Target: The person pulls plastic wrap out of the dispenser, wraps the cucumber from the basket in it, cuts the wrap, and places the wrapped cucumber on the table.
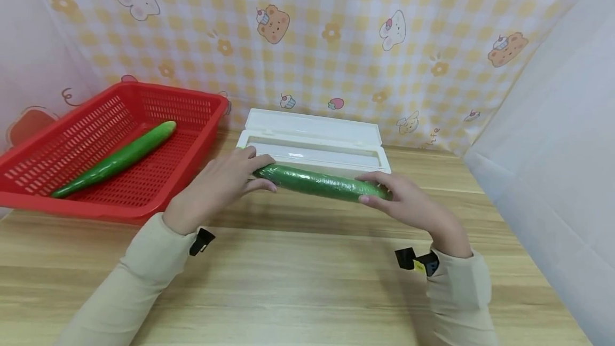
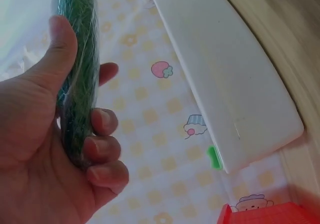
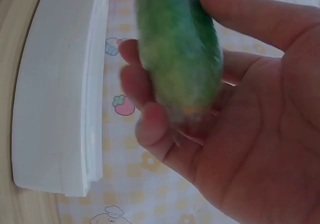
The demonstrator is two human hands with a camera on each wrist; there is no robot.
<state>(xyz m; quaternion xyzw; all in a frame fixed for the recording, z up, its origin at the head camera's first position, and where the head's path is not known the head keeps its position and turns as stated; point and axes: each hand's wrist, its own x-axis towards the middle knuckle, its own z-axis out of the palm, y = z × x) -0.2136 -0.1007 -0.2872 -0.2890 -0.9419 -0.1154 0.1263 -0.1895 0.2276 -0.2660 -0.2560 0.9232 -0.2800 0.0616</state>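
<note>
A long green cucumber [image 1: 317, 182] wrapped in clear plastic film is held level above the table, in front of a white box. My left hand [image 1: 226, 175] grips its left end; in the left wrist view the thumb lies along one side and the fingers [image 2: 104, 149] curl round the other. At the opposite end my right hand [image 1: 403, 196] holds the paler tip between thumb and curled fingers. The right wrist view shows film bunched at this tip of the cucumber [image 3: 182, 69]. Behind the cucumber stands the white cling film box [image 1: 312, 163], its lid [image 1: 312, 126] raised.
At the left sits a red plastic basket [image 1: 192, 175] with a second cucumber [image 1: 120, 159] lying in it. The wooden table [image 1: 288, 282] runs up to a yellow checked curtain [image 1: 307, 57] at the back. White cloth [image 1: 552, 175] closes off the right side.
</note>
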